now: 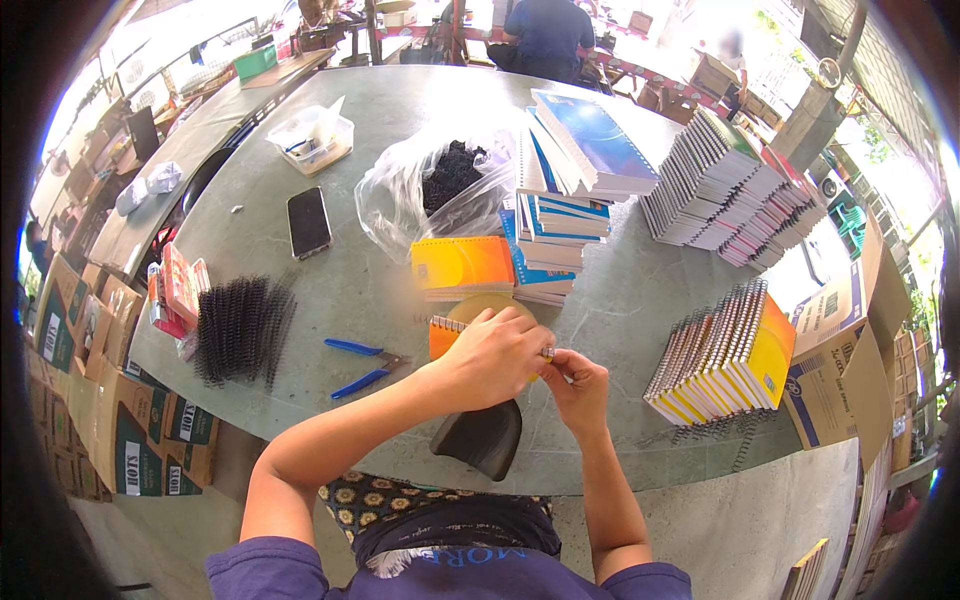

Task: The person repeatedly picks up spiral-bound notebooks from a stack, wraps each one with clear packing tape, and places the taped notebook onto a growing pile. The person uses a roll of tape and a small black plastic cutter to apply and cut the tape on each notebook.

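Blue-handled pliers (362,366) lie at nine o'clock of our hands, yellow notebook stacks (725,355) at three. Our left hand (495,355) and right hand (575,385) pinch the orange spiral notebook (447,335), its coil edge running ten to four.

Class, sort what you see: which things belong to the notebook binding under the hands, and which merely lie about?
In use: left hand, right hand, orange notebook, black spiral coils, blue pliers.
Lying about: phone, plastic tub, cardboard boxes.
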